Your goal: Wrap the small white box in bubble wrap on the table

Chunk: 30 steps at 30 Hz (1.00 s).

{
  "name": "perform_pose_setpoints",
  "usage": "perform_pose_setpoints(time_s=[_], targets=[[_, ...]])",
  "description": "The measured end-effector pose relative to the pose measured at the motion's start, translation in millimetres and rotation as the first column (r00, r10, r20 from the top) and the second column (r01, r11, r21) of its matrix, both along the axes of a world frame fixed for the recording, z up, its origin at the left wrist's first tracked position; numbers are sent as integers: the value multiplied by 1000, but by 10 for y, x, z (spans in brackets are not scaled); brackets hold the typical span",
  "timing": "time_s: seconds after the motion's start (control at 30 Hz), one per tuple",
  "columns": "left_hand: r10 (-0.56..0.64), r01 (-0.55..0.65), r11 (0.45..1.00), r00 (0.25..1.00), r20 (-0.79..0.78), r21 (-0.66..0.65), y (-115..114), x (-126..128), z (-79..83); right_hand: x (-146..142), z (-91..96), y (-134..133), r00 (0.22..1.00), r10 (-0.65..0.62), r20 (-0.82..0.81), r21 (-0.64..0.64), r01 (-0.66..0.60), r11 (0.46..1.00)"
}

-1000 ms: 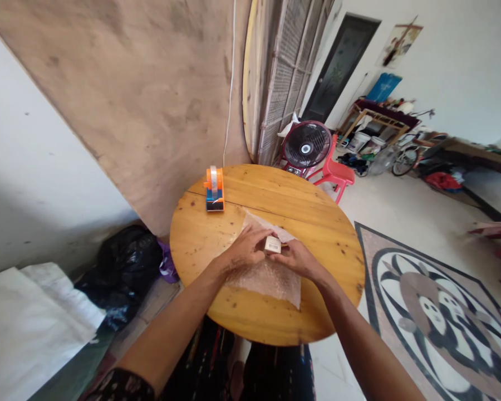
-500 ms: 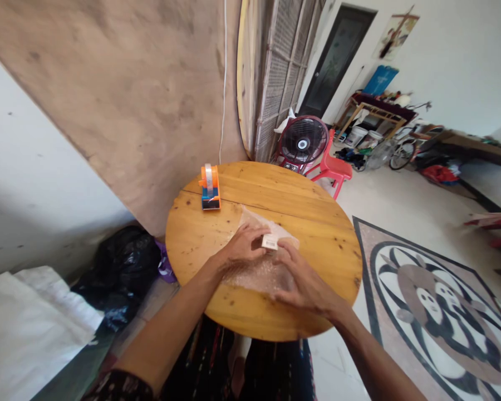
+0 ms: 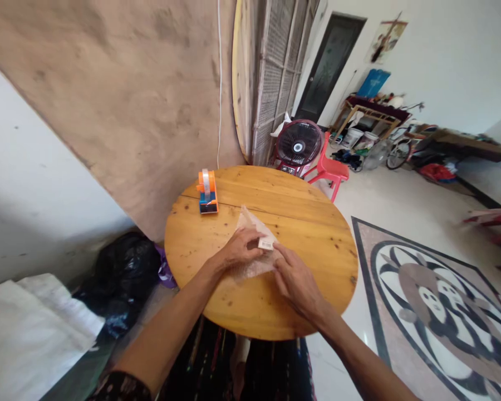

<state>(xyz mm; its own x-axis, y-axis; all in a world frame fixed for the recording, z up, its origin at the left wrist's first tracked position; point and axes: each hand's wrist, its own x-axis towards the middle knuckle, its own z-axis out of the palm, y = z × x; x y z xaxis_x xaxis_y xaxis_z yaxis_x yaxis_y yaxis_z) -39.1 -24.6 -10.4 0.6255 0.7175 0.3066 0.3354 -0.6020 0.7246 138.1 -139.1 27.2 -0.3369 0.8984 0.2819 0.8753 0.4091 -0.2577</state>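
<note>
A small white box (image 3: 266, 244) with a printed label sits over a sheet of clear bubble wrap (image 3: 250, 269) on the round wooden table (image 3: 317, 223). My left hand (image 3: 240, 248) is closed on the box's left end, thumb below and fingers above. At the box's right end is my right hand (image 3: 294, 275), its index finger against the box and the other fingers curled in at the wrap's right edge. Part of the wrap is hidden beneath my hands.
An orange and blue tape dispenser (image 3: 207, 192) with a roll of clear tape stands at the table's back left. Past the far edge are a fan (image 3: 298, 146) and a red plastic chair (image 3: 329, 167). Black bags (image 3: 123, 262) lie left of the table.
My right hand has drawn in, its fingers going from spread to curled. The wrap's right side, spread out before, is now gathered in toward the box. The left hand keeps its hold.
</note>
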Motion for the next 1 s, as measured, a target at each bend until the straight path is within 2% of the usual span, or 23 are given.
perform_pose_setpoints(time_s=[0.17, 0.23, 0.3, 0.37, 0.43, 0.5, 0.57, 0.63, 0.73, 0.83, 1.0], targets=[[-140, 139, 990, 990, -15, -37, 67, -42, 119, 76, 181, 138, 985, 6, -175, -91, -22, 996], [-187, 185, 981, 982, -32, -56, 74, -87, 203, 92, 213, 193, 974, -37, -222, -117, 11, 993], [-178, 174, 983, 982, -58, -61, 22, -132, 296, 92, 231, 243, 964, -93, -249, -157, 55, 986], [-108, 106, 994, 988, -112, -21, -103, -156, 378, 84, 242, 288, 958, -131, -254, -199, 80, 977], [-4, 22, 996, 981, -195, 91, -281, -140, 424, 77, 248, 328, 957, -147, -249, -218, 93, 972], [150, -104, 970, 967, -206, 220, -462, -82, 417, 76, 247, 368, 957, -149, -250, -216, 95, 972], [297, -252, 932, 943, -151, 259, -590, 3, 363, 84, 235, 414, 957, -133, -259, -213, 78, 974], [367, -355, 920, 929, -48, 166, -639, 88, 287, 103, 211, 469, 956, -107, -274, -220, 45, 974], [420, -421, 907, 906, 52, 0, -586, 171, 193, 152, 159, 575, 943, -94, -318, -267, 6, 964], [423, -415, 905, 902, 87, -94, -472, 190, 153, 221, 106, 685, 919, -91, -383, -316, -38, 948], [384, -347, 902, 917, 112, -256, -347, 165, 154, 311, 43, 751, 902, -74, -425, -322, -74, 944]])
